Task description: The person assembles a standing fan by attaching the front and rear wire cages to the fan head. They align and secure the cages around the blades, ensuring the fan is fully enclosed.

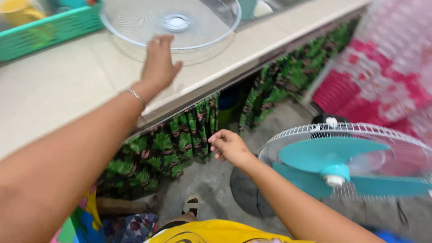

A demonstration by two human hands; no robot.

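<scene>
I see my left hand [158,63] stretched forward over the tabletop [58,85], fingers spread fairly wide and laid on the near rim of the round clear fan guard [171,22], which lies flat just ahead of it, beside a green basket [49,29]. My left arm is nearly straight; this hand is much the nearer. My right hand [228,146] hangs low, loosely curled and holding nothing, just left of the uncovered fan [346,162] with teal blades.

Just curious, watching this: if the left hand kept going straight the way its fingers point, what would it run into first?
The left hand already has its fingertips at the rim of the white fan guard lying on the counter, so likely that guard.
</scene>
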